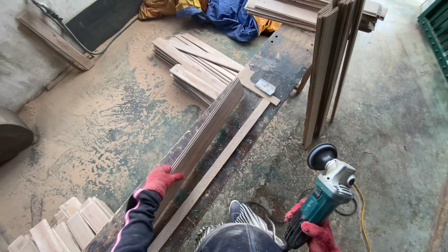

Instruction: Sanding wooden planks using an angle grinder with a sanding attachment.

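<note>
My left hand (pixel 160 179) wears a red glove and rests on the near end of a stack of long thin wooden boards (pixel 207 126) standing on edge on a dark, worn bench (pixel 275 65). A single long strip (pixel 224 156) lies flat beside the stack. My right hand (pixel 316 233), also in a red glove, grips the body of a green and grey angle grinder (pixel 326 191) with a black sanding disc (pixel 321 156), held off to the right of the bench over the floor.
Piles of cut boards (pixel 196 65) lie on the dusty floor beyond the bench. More boards (pixel 326 70) lean upright at the right. Short wood pieces (pixel 65 226) sit at bottom left. A blue and yellow cloth (pixel 224 14) is at the top. The grinder's yellow cord (pixel 361 219) trails on the floor.
</note>
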